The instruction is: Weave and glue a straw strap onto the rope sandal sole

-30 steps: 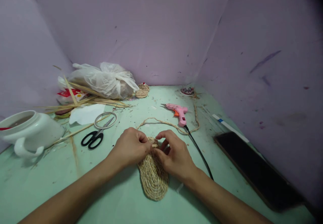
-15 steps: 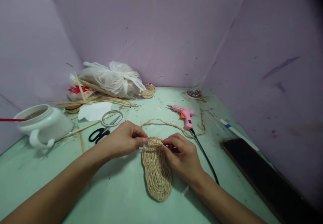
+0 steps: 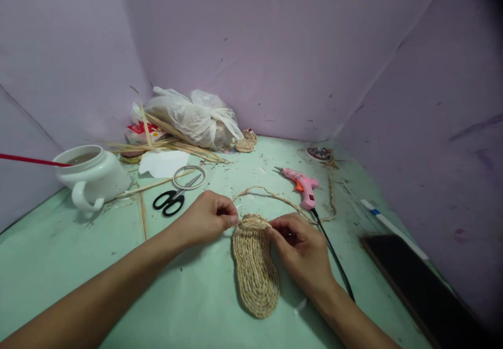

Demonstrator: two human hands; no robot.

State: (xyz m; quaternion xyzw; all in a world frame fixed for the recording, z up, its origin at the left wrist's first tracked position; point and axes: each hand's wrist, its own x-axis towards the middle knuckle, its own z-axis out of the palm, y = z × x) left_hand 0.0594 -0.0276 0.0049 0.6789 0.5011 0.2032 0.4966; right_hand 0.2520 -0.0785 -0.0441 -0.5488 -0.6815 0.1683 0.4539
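A shoe-sole-shaped piece of coiled straw braid (image 3: 256,270) lies lengthwise in front of me. My right hand (image 3: 301,247) pinches its upper right edge between thumb and fingers. At its upper left corner, my left hand (image 3: 216,217) is closed in a pinch on the braided straw cord (image 3: 271,194). That cord runs from behind my left fingers in a loop toward the glue gun. A small whitish bit shows by the left fingertips, too small to name. The pink glue gun (image 3: 302,184) lies beyond my right hand, its black cable passing beside that hand.
Scissors (image 3: 173,199) and a tape roll (image 3: 189,177) lie at left, near a white pot (image 3: 94,176) with a red stick. Behind are straw strips, white paper (image 3: 163,164) and a plastic bag (image 3: 196,116). A dark phone-like slab (image 3: 412,281) lies right; purple walls enclose the table.
The view has turned, so everything sits further right in the picture. My left fingers have drawn slightly away from the sole's top edge. My right hand keeps its hold.
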